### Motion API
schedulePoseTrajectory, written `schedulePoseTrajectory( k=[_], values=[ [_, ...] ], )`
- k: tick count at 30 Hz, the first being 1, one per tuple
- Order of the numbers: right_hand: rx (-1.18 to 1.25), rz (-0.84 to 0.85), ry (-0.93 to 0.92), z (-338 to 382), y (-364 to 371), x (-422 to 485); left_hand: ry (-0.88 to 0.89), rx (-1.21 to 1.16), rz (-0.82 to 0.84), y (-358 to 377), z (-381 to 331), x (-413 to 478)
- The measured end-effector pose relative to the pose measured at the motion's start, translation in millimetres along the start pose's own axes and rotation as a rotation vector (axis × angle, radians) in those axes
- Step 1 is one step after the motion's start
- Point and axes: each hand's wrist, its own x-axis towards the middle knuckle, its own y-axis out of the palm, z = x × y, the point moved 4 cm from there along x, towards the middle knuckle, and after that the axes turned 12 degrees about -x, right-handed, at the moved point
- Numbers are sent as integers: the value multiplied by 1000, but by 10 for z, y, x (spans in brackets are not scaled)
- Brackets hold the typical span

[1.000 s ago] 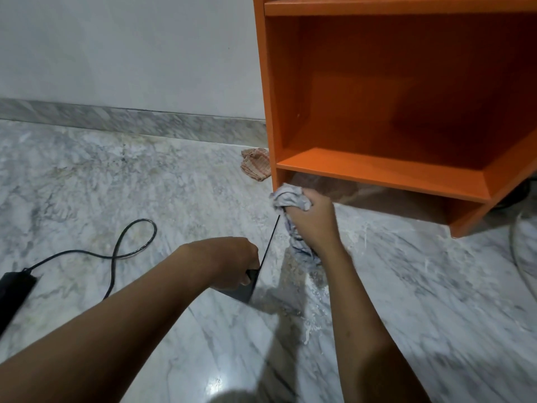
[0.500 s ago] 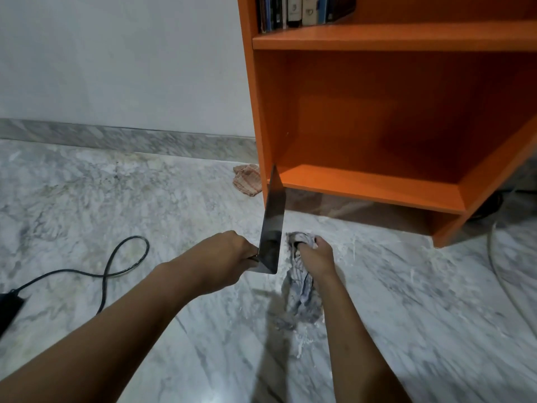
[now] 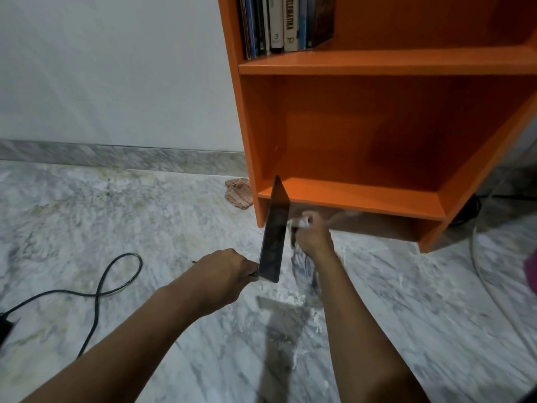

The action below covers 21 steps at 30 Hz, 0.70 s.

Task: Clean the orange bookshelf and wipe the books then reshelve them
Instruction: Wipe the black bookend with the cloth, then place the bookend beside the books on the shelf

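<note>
While the left hand (image 3: pixel 223 269) pinches the bottom corner of a thin dark book (image 3: pixel 274 234), standing it upright above the marble floor (image 3: pixel 145 216), the head view catches the right hand (image 3: pixel 315 238) fisted round a grey cloth (image 3: pixel 299 223) just beside the cover's right face, too blurred to tell if it touches. The danger is that corner grip: a firm swipe could twist the slim book free and drop it into the white smears on the floor below, dirtying it. The orange bookshelf (image 3: pixel 377 126) stands right behind, its bottom shelf (image 3: pixel 348 196) bare, and more books (image 3: pixel 284 24) stand upright on the shelf above. A black cable (image 3: pixel 116 274) loops off left, and a pink rag (image 3: pixel 239 193) lies by the shelf's foot.
</note>
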Motion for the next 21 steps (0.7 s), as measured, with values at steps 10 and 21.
schedulePoseTrajectory(
  k=[10,21],
  values=[
    [94,300,-193,296,-212,-657,-64,243,-48,19,-36,189],
    [-275,201,-292,865,-1004,-939,-58,209,-150,-331,-738,598]
  ],
)
